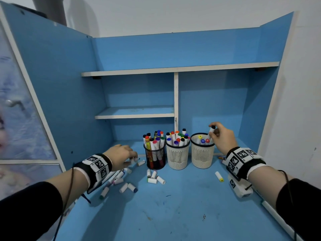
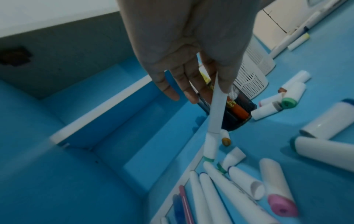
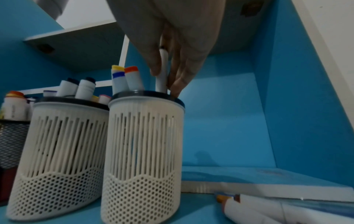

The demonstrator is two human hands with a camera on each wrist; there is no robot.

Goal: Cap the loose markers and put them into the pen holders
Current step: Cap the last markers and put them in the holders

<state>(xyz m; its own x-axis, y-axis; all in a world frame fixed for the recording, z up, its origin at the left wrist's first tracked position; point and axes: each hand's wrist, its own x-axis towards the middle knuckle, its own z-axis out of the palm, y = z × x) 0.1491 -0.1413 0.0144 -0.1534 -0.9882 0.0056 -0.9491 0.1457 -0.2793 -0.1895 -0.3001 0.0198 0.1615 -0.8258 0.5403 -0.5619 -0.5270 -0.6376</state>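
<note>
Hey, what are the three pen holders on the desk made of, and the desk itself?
Black pen holder: looks like fine wire mesh, probably metal, dark matte; markers show through it. The two cream pen holders: apparently moulded plastic, with vertical slots above, round perforations below and a dark rim. Desk: seemingly blue laminated board with pale edge strips, scuffed and stained.
</note>
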